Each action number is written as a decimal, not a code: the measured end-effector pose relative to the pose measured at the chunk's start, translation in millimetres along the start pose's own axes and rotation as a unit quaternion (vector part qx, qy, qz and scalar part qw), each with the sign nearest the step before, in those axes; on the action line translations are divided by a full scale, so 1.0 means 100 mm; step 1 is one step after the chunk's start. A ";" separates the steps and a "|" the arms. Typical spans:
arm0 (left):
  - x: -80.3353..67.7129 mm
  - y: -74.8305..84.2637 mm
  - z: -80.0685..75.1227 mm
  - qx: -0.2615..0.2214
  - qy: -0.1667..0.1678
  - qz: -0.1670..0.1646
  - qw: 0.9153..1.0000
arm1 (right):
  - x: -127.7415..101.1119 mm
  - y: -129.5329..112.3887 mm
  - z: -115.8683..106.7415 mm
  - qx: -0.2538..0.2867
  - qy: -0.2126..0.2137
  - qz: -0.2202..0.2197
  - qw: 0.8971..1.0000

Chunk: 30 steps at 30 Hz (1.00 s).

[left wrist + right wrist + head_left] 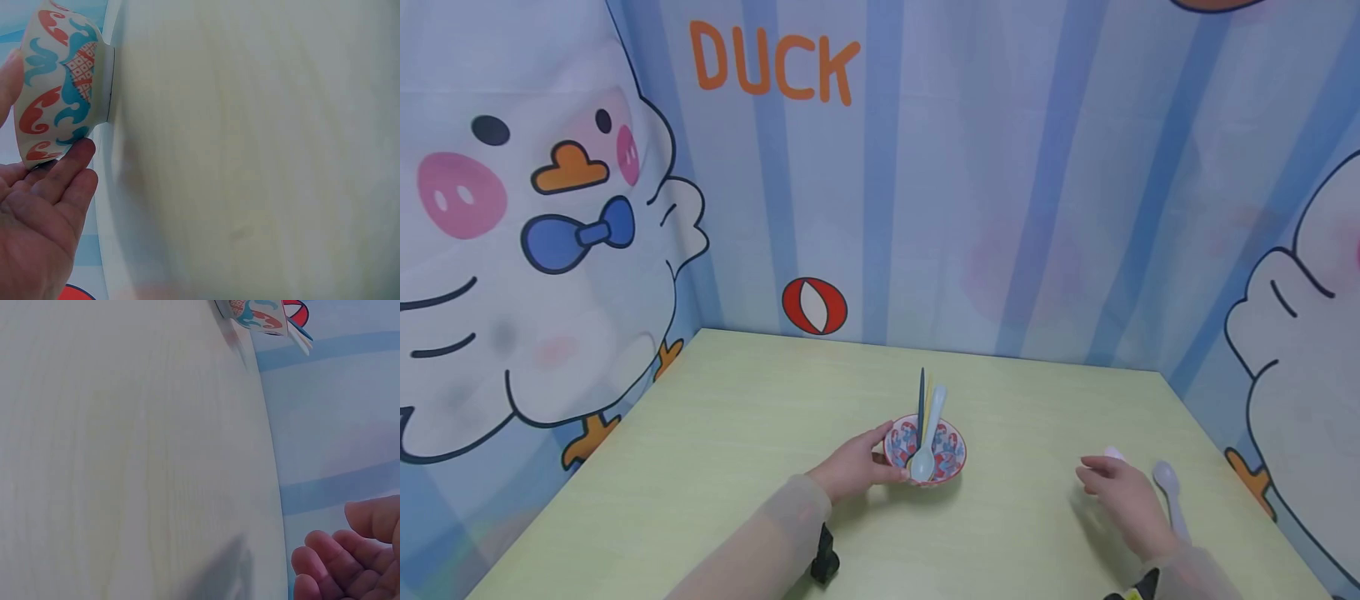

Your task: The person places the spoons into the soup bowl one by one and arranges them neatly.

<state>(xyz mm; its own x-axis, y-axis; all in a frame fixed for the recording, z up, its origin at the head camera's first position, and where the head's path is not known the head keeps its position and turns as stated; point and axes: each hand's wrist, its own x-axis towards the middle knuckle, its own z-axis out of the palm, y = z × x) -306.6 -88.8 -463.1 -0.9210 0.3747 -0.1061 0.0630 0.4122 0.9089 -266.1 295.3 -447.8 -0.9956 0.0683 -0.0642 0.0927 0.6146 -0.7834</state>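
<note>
My left hand point(863, 465) grips the near left side of a patterned bowl point(951, 454), fingers and thumb at its rim. Red and blue-green motifs cover the bowl's outer wall point(62, 87) in the left wrist view; whether its foot touches the table I cannot tell. A pale blue spoon point(930, 442) leans inside it, along with a dark blue handle point(921, 400) and a yellow handle point(928, 402), their lower ends hidden. Over the table's right part, my right hand point(1123, 498) hangs loosely curled, holding nothing. Beside it lies a pale lilac spoon point(1169, 487).
A pale pink piece point(1113, 452) peeks out behind my right hand, mostly covered. The light wooden table point(760, 392) meets a blue striped cloth point(925, 167) with duck prints at its back and sides.
</note>
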 end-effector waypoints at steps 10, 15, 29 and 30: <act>0.00 0.00 0.01 0.010 0.001 0.002 1.000 | -0.03 0.13 -0.23 -0.009 0.020 0.035 0.999; 0.01 -0.01 0.01 0.011 0.001 0.000 1.000 | -0.03 0.24 -0.31 -0.075 0.059 0.043 0.994; 0.02 -0.02 0.00 0.010 0.001 0.007 1.000 | -0.05 0.36 -0.31 -0.126 0.053 0.134 0.982; 0.02 -0.02 0.00 0.009 0.001 0.006 1.000 | -0.05 0.36 -0.31 -0.127 0.049 0.135 0.981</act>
<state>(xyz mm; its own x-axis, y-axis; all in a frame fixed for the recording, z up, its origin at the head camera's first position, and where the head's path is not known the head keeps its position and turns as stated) -308.4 -88.9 -465.4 -0.9205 0.3792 -0.0941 0.0815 0.4219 0.9030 -257.1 341.3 -457.0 -0.9291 0.3239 -0.1786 0.3663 0.7388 -0.5657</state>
